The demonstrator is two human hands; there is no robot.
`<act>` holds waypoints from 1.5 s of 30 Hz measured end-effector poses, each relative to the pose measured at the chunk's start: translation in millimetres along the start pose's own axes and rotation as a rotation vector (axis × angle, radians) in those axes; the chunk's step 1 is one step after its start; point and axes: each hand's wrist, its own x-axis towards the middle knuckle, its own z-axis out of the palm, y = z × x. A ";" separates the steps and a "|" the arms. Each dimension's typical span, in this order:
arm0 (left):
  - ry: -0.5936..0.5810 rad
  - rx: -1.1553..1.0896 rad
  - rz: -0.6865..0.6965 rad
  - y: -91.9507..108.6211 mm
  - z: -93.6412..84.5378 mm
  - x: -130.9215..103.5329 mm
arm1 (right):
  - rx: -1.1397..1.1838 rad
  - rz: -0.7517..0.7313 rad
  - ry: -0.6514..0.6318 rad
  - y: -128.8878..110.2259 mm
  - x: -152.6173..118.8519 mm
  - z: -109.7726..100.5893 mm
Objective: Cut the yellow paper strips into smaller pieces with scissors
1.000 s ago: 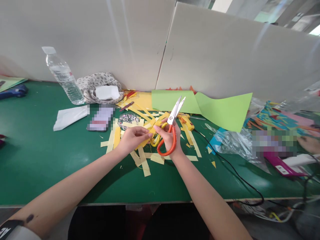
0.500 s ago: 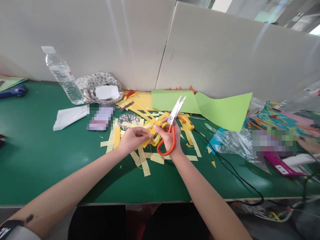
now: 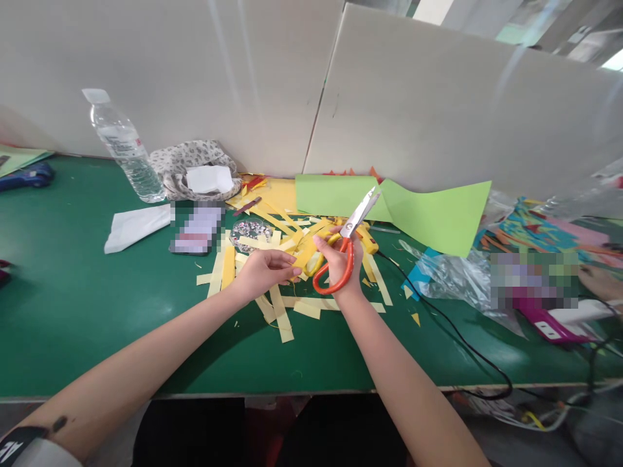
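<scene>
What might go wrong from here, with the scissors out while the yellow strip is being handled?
1. The right hand holds the scissors close beside the yellow strip in the left hand, so they might knock or crease it.
2. The scissors' tips overlap the green paper in this view; contact isn't clear, but a careless swing could nick it.
3. Loose pale strips lie near the hands, so a dropped piece might get mixed in.

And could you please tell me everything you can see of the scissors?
The scissors have shiny, metal-looking blades, a round pivot, one red-orange handle loop and one yellow loop. The right hand holds them above the green table, the nearly shut blades pointing away and rightward.
</scene>
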 end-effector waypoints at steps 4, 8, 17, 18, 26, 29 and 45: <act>-0.008 -0.054 -0.011 -2.3 -0.4 1.3 | -0.005 0.016 0.079 1.4 4.3 -2.4; -0.027 -0.081 -0.015 -3.6 -2.1 1.9 | -0.008 0.007 0.071 3.2 4.1 -2.3; -0.020 -0.060 -0.039 -4.3 -2.9 4.1 | -0.006 -0.009 0.100 1.0 5.0 -3.5; -0.014 -0.063 -0.032 -4.5 -2.6 4.0 | 0.002 -0.011 0.101 1.0 5.0 -3.3; -0.034 -0.054 0.041 0.7 -3.3 -1.0 | 0.003 -0.010 0.108 0.0 3.1 -1.9; -0.045 -0.040 0.022 1.4 -3.8 -0.8 | -0.026 -0.044 0.106 -2.3 3.1 -2.9; -0.047 -0.082 0.019 7.9 -4.8 -4.0 | 0.006 -0.034 0.125 -1.4 3.5 -2.6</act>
